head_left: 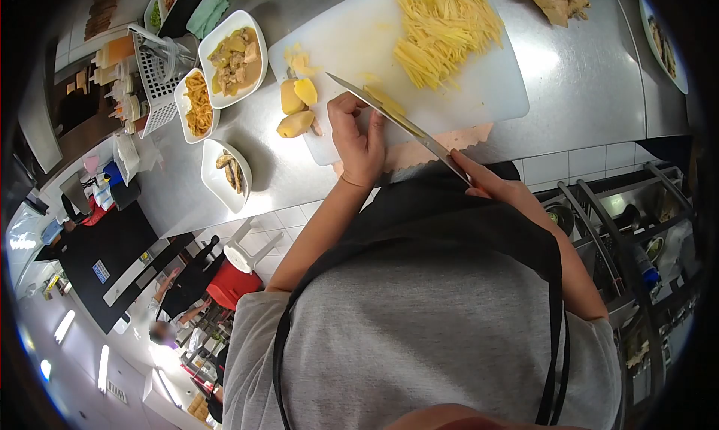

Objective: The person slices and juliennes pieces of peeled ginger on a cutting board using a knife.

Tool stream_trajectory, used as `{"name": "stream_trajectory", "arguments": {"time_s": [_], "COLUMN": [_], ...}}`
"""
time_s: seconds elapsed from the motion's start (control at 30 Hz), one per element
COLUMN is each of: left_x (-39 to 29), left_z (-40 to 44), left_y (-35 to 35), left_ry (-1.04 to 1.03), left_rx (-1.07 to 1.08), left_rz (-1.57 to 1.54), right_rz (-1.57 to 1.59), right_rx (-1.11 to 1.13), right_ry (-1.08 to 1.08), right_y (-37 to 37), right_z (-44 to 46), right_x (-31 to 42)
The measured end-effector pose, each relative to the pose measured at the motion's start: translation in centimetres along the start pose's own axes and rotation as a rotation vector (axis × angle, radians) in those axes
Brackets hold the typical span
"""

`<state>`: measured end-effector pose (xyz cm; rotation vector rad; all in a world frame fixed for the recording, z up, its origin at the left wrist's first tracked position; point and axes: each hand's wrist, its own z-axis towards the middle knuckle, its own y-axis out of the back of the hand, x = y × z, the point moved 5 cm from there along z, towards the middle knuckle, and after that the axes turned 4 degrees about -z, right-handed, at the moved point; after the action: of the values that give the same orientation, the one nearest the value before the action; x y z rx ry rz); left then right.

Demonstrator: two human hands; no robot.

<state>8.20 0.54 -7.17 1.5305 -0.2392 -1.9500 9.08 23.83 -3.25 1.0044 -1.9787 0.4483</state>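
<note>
At the cutting board [344,29], right fingers [481,177] clamp the knife [422,136] while left fingers [344,109] curl, their hold unclear.

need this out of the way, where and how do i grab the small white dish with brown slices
I'd pinch the small white dish by its bare rim beside the counter edge, coming from your side: the rim stands clear of the slices, while other bowls crowd its far side.

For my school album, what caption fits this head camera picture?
Right hand holding a knife over a white board.
</note>
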Motion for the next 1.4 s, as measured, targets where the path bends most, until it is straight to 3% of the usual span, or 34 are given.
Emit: {"name": "stream_trajectory", "arguments": {"time_s": [1.4], "left_x": [-0.8], "left_z": [0.5], "left_y": [0.1], "left_ry": [-0.038], "left_rx": [-0.006], "left_rz": [0.031], "right_rz": [-0.136], "right_rx": [-0.028], "right_ry": [0.041], "right_y": [0.0], "right_z": [1.2], "right_x": [1.6]}}
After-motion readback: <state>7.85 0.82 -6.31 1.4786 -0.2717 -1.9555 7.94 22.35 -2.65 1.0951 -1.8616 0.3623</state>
